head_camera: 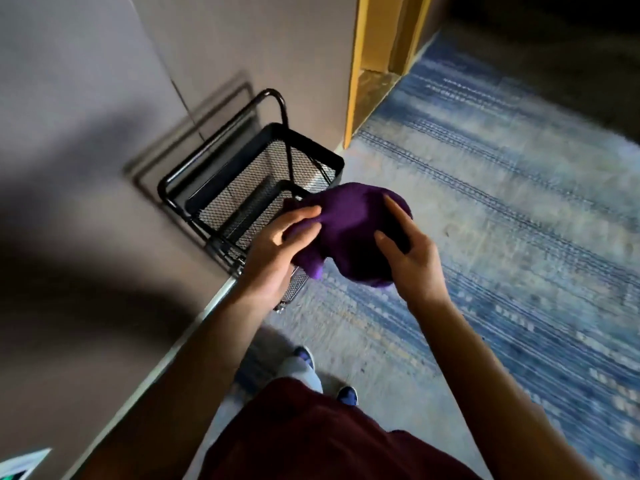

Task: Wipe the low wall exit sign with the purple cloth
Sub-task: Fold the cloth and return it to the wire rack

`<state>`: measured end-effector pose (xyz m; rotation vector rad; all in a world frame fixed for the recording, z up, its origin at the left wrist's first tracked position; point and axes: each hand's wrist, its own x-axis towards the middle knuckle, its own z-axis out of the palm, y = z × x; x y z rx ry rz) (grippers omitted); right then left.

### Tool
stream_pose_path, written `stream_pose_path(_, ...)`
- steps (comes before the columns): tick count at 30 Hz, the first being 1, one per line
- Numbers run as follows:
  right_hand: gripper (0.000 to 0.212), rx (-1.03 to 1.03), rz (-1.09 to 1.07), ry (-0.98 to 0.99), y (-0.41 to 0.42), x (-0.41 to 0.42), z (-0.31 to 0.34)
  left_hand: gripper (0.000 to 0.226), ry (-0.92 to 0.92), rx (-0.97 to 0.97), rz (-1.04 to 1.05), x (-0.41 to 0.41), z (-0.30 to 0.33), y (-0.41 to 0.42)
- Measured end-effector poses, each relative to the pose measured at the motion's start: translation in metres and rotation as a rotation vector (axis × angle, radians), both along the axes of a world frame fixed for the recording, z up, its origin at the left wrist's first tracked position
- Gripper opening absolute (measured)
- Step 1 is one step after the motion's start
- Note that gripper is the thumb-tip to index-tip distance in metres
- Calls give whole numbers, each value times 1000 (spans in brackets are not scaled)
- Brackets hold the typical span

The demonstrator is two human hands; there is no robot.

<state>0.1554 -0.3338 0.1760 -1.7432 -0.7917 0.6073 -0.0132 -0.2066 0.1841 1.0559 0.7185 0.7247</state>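
Observation:
The purple cloth (349,230) is bunched up in mid-air above the carpet, held between both hands. My left hand (277,251) grips its left edge with thumb and fingers closed on the fabric. My right hand (405,251) cups its right side, fingers spread over the cloth. At the bottom left corner a white and green panel, likely the low wall exit sign (20,464), shows only partly, low on the grey wall (86,202) behind me and to the left.
A black wire-mesh cart (249,188) with a tubular handle stands against the wall just beyond my hands. A yellow wooden door frame (367,71) rises at the back. A blue striped carpet (502,202) covers the floor; my shoes (346,394) show below.

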Motion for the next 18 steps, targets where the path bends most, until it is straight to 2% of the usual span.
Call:
stream_pose_path(4,67,-20,163,-13,63,20,-8,24,35,34,134,6,-10,40)
stream_pose_path(9,68,-26,186,33,136,29,-20,30,91,88,197,7,-27,104)
stream_pose_path(12,70,-43,215,-12,175,34,-19,32,74,63,217,7,-32,140)
stream_pose_path(16,72,-81,301,-48,227,42,-24,39,162,129,236,3,-45,181)
stream_pose_path(18,72,-126,361,-90,254,46,-29,40,179,84,261,0,-56,196)
